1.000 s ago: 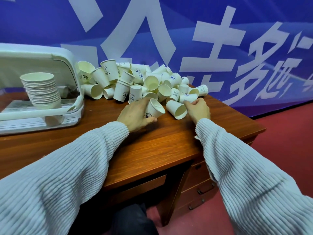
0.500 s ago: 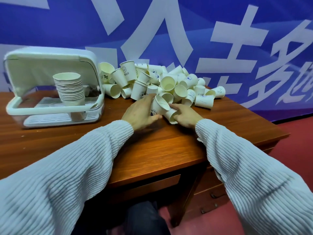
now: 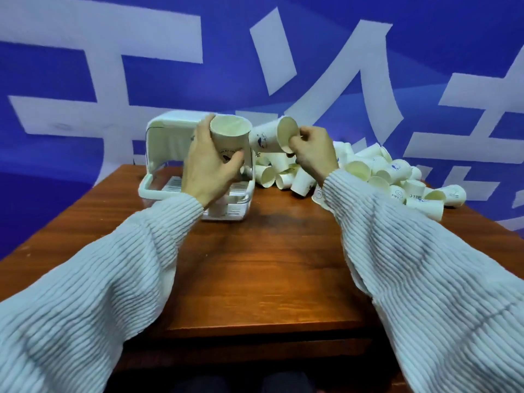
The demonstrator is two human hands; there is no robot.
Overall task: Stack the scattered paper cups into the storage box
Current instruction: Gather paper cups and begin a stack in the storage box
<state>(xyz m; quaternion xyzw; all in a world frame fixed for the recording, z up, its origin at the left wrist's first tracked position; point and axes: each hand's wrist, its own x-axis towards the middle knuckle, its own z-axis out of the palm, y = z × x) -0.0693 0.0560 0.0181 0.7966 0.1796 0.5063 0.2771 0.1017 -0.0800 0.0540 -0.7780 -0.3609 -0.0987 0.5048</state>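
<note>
Hands [image 3: 209, 165] with cups [image 3: 231, 137] over brown wooden desk [image 3: 269, 265], blue banner [image 3: 85, 38] behind

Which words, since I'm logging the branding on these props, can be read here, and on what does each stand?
"ELL", probably part of "HELLO": on a pile cup.
Huge white Chinese characters, cropped or hidden; the left one resembles "于", unsure: on the banner.
Too blurred: ringed logo on the cup in the left hand.
Too blurred: blue logo on the cup in the right hand.
</note>
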